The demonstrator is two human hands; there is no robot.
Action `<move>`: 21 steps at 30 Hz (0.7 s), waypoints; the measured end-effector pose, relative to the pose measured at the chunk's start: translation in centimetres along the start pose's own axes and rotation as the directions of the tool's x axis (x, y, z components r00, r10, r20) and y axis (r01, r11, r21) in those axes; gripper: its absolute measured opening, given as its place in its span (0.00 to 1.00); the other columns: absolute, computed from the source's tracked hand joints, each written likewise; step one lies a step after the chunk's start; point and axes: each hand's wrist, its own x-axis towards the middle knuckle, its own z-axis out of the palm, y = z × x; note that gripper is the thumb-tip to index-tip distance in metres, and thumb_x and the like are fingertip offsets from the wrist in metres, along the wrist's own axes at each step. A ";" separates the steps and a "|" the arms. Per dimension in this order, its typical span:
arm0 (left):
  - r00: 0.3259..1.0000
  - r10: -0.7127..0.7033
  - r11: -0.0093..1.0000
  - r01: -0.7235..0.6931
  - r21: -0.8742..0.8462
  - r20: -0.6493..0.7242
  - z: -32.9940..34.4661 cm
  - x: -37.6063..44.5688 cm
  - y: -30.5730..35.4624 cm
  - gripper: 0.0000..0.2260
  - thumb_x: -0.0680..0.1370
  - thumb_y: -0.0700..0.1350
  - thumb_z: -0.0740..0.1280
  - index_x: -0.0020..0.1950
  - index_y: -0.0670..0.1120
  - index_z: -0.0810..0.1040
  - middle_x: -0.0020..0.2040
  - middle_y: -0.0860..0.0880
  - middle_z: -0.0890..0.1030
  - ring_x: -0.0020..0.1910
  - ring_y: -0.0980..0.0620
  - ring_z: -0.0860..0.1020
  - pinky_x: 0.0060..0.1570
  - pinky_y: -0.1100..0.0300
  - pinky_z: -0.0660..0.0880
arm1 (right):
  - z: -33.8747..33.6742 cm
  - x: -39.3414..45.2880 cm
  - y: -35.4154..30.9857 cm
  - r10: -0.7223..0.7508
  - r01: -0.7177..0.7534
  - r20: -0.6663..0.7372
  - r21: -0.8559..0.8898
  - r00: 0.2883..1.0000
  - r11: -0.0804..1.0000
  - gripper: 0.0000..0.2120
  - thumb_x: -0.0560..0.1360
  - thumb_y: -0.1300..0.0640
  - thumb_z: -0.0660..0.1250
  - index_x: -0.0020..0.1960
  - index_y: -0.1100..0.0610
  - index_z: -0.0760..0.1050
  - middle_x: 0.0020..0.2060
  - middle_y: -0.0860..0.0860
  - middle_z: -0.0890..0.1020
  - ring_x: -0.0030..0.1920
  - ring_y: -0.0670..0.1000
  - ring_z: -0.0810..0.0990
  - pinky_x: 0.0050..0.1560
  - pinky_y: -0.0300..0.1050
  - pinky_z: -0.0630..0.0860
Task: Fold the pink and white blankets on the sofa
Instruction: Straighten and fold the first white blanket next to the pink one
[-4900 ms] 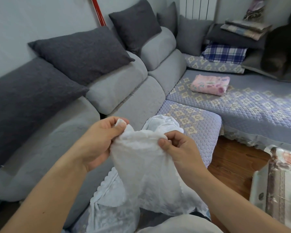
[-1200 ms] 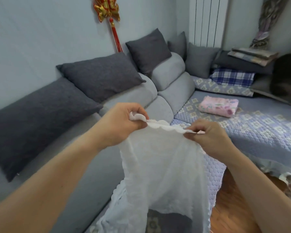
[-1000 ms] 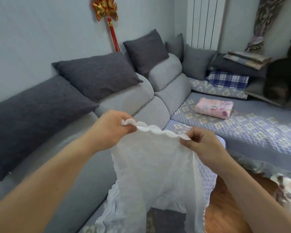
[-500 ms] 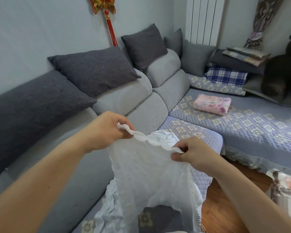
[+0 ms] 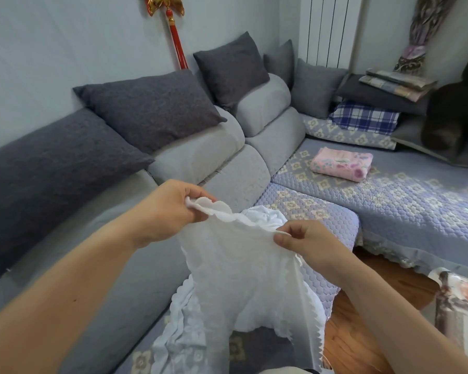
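While the thin white lacy blanket with a scalloped edge [image 5: 243,268] hangs at lower centre of the frame, both hands hold its top hem. Left hand [image 5: 170,211], centre-left: thumb and curled fingers pinch the hem's left end, a bit higher in the frame. Right hand [image 5: 305,240], centre-right: fingertips pinch the hem's other end. Short span of hem between them, slightly slack. Rest of the cloth drapes down toward the bottom edge, bunched and trailing over the quilted lilac seat cover with flower pattern [image 5: 405,201]; part is heaped behind the hem.

Pink floral blanket [image 5: 341,164], upper right of centre, lies on the same cover as a neat folded block, well apart from the hands. Looks done.

Step in hand, as I judge it: finding and straightening one edge of the white blanket before the first fold.

Next move likely calls for spreading the hands apart along the hem to reach true corners, lifting so the bunched cloth falls free, then bringing the corners together. Fabric is flimsy; it may cling or twist.
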 end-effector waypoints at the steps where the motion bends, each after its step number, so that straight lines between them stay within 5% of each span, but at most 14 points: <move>1: 1.000 -0.005 1.000 0.005 0.028 -0.010 -0.1 0.2 -0.1 0.07 0.78 0.41 0.72 0.50 0.52 0.87 0.44 0.54 0.87 0.45 0.57 0.85 0.47 0.60 0.80 | 0.2 -0.1 0.0 -0.009 0.009 0.011 -0.004 1.000 1.000 0.11 0.78 0.51 0.71 0.43 0.58 0.82 0.41 0.60 0.81 0.40 0.49 0.75 0.46 0.46 0.72; 6: 0.997 -0.005 0.974 0.023 0.226 -0.082 -0.2 1.2 -0.4 0.11 0.80 0.45 0.69 0.38 0.54 0.82 0.33 0.57 0.81 0.31 0.61 0.76 0.29 0.70 0.68 | 1.5 0.0 -0.6 -0.029 0.025 -0.097 -0.042 0.995 0.999 0.09 0.77 0.53 0.73 0.40 0.56 0.83 0.41 0.59 0.84 0.39 0.51 0.79 0.47 0.55 0.78; 10: 0.994 -0.061 0.975 0.079 0.208 -0.088 -0.8 1.3 -0.7 0.07 0.77 0.48 0.72 0.39 0.50 0.83 0.34 0.54 0.81 0.33 0.57 0.76 0.33 0.62 0.70 | 1.7 0.0 -0.7 -0.001 0.010 -0.161 0.053 0.987 0.999 0.07 0.73 0.58 0.77 0.38 0.58 0.82 0.37 0.57 0.84 0.35 0.48 0.79 0.42 0.47 0.77; 15: 0.985 -0.126 0.992 0.127 -0.001 0.116 -1.7 0.5 -1.6 0.05 0.76 0.42 0.75 0.43 0.42 0.83 0.40 0.43 0.83 0.39 0.54 0.78 0.45 0.56 0.71 | 1.4 0.1 -0.4 0.036 -0.023 -0.113 0.118 0.993 0.993 0.09 0.70 0.62 0.79 0.35 0.59 0.80 0.34 0.54 0.83 0.35 0.49 0.80 0.39 0.42 0.75; 21: 0.933 -0.220 0.943 0.278 -0.181 0.285 -1.7 0.1 -3.0 0.06 0.74 0.41 0.75 0.47 0.39 0.84 0.44 0.41 0.85 0.41 0.47 0.82 0.42 0.56 0.78 | 1.6 0.3 -0.5 0.061 -0.054 -0.042 0.159 0.997 0.986 0.10 0.68 0.65 0.79 0.35 0.62 0.78 0.32 0.54 0.80 0.34 0.49 0.77 0.37 0.41 0.72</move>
